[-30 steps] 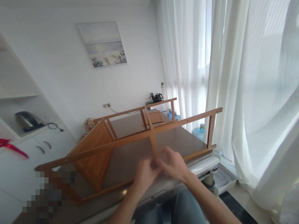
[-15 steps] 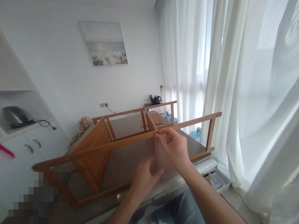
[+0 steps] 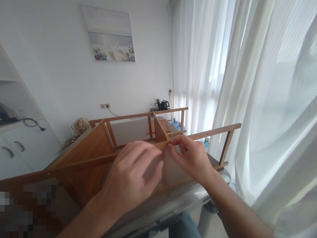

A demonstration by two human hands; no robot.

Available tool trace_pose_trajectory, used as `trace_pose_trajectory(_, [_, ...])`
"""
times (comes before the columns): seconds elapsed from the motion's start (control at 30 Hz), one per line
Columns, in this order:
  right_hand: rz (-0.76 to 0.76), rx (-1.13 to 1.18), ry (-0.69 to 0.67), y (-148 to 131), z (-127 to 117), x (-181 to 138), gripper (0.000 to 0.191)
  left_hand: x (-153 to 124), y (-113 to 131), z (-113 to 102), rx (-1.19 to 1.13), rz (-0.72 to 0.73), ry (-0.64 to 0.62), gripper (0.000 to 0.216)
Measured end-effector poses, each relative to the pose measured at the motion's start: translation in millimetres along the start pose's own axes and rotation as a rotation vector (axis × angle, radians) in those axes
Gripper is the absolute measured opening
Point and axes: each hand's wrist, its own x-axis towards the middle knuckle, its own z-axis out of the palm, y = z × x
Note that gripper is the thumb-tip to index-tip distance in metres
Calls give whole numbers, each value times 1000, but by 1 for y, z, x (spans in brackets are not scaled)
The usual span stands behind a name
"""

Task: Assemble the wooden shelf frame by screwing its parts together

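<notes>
My right hand (image 3: 192, 157) is at the front rail (image 3: 99, 160) of the wooden frame (image 3: 161, 128), right where the crosspiece meets it, thumb and forefinger drawn together in a pinch against the wood; whether some small thing sits between the tips, I cannot tell. My left hand (image 3: 135, 168) is on the near side of the same rail, just beside the right, fingers loosely curved and thumb spread away from them, with nothing to be seen in its grasp; I cannot tell whether it touches the rail. The frame lies across the table (image 3: 188, 196) in front of me, its broad wooden panel (image 3: 81, 152) standing tilted on the left. Beyond the far rail is a black kettle (image 3: 164, 105), and white curtains (image 3: 242, 109) hang to the right.
</notes>
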Motion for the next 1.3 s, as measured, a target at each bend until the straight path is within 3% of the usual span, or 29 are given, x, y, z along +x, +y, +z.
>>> trace_pose_trajectory(0.17, [-166,-289,-84,0,-5,1,18,34,-14,19,125,-64,-275,34])
trace_pose_trajectory(0.3, [-249,-623,-205,-14,-10,5,17,51,-21,22,-16,-142,-517,19])
trace_pose_trajectory(0.4, [-323,-691,-300,-18,-10,12,17,59,-27,21,-163,-155,-581,20])
trace_pose_trajectory(0.53, [-264,-505,-275,-13,-10,21,15,66,-30,20,-218,-150,-650,24])
trace_pose_trajectory(0.63, [-204,-296,-111,-10,-18,14,17,66,-31,22,-152,-134,-666,25])
trace_pose_trajectory(0.73, [-79,-71,-3,-2,-26,-12,18,61,-33,26,-34,-90,-634,27])
trace_pose_trajectory(0.87, [221,187,-142,19,-15,-69,31,58,-36,30,66,-44,-626,31])
trace_pose_trajectory(1.03, [388,271,-231,39,14,-131,33,59,-34,31,106,-21,-655,35])
trace_pose_trajectory(1.13, [444,297,-240,40,20,-145,29,59,-35,33,130,-7,-657,41])
trace_pose_trajectory(1.3, [464,322,-249,42,21,-139,24,61,-33,23,204,15,-570,50])
